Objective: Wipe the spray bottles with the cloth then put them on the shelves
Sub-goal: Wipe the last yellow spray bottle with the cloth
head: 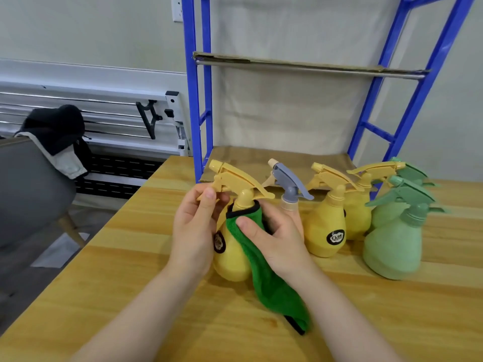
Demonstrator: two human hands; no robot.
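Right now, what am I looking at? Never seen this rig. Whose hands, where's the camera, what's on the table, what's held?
No machine here: a person's two bare hands, filmed by one wide-angle camera on their head, looking forward and down. The left hand grips a yellow spray bottle by its trigger head. The right hand presses a green cloth around that bottle's neck, wiping it. On the wooden table behind stand more spray bottles: one with a grey trigger, two yellow, two green. A blue shelf rack stands at the table's far edge; no bottles show on it.
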